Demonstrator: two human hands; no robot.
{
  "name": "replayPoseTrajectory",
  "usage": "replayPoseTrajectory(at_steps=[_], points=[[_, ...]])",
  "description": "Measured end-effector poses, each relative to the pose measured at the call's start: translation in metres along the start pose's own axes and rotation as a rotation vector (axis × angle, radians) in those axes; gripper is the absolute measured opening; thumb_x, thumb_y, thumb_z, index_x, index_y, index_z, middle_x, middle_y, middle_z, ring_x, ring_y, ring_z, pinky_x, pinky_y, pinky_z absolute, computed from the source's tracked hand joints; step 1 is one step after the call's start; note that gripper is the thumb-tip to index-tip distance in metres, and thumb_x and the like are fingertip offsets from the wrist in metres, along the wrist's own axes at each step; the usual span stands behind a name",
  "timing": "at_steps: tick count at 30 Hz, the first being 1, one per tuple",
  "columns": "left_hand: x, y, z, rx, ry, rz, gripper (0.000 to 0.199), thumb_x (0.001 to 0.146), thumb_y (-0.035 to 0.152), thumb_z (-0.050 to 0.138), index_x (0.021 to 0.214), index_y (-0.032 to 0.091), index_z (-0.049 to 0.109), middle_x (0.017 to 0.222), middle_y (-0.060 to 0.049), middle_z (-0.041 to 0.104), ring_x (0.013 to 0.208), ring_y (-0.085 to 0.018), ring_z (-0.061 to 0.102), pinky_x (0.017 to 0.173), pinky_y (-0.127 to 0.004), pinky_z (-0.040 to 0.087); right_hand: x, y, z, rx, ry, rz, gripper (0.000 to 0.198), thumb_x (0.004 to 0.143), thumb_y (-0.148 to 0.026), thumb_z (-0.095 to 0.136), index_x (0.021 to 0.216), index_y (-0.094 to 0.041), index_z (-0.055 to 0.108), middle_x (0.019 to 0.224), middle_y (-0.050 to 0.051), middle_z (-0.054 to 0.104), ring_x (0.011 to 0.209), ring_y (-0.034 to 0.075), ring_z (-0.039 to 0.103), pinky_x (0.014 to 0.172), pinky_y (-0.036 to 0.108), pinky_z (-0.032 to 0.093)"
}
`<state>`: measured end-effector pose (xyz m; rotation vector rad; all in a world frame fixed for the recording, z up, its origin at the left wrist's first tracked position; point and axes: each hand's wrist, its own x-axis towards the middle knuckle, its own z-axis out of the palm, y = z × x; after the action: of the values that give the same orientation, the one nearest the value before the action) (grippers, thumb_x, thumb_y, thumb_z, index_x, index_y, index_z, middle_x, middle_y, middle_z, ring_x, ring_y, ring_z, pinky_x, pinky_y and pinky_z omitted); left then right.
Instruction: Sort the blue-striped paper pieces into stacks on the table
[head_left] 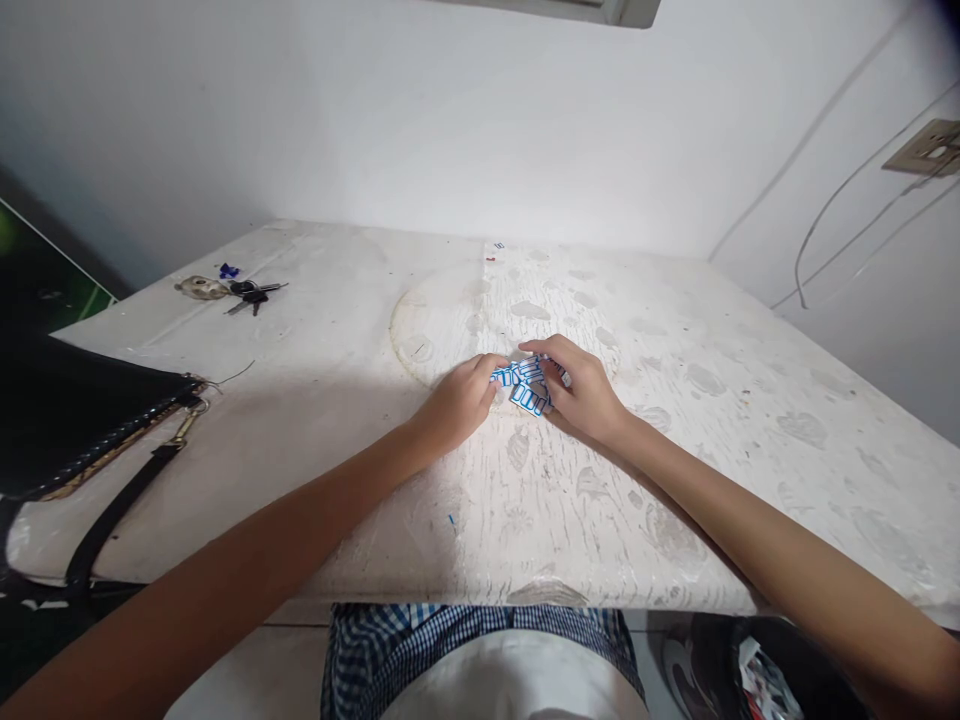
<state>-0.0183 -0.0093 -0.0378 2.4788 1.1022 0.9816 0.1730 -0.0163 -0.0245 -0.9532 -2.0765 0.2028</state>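
Observation:
Near the middle of the table, both hands are at a small white sheet with blue-outlined rectangles [529,400]; it looks like paper or card, with uneven edges and a gap in it. My left hand [463,398] pinches its left end between thumb and fingers. On the other side, my right hand [581,388] curls round the right part, its thumb against the sheet and its index finger reaching over the top. My fingers cover both ends of the sheet, so its full shape is hidden.
Keys [252,295] lie at the table's back left, beside a small blue item [229,270]. A black bag [82,410] with a strap rests at the left edge. Tiny scraps [499,245] lie at the back. Cables [814,230] hang at the right wall.

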Motion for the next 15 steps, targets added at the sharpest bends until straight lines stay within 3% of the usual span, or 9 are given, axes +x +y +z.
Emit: replayPoseTrajectory(at_steps=[9,15], points=[[0.002,0.002,-0.002,0.012,0.028,-0.031,0.026,0.080,0.006,0.044,0.104,0.015,0.052,0.095,-0.005,0.062,0.087,-0.017,0.058,0.077,-0.030,0.046,0.002,0.004,0.000,0.112,0.169,0.145,0.031,0.080,-0.007,0.040,0.099,-0.021,0.060,0.088,0.003,0.060,0.074,0.015,0.054,0.065,0.029,0.042],[0.001,0.004,-0.001,0.010,0.022,-0.034,0.033,0.076,0.002,0.042,0.105,0.015,0.050,0.092,-0.006,0.059,0.085,-0.017,0.056,0.076,-0.030,0.046,0.000,0.004,0.008,0.272,0.133,0.220,0.027,0.081,-0.011,0.042,0.099,-0.021,0.060,0.083,0.001,0.061,0.072,0.013,0.055,0.064,0.028,0.043]])
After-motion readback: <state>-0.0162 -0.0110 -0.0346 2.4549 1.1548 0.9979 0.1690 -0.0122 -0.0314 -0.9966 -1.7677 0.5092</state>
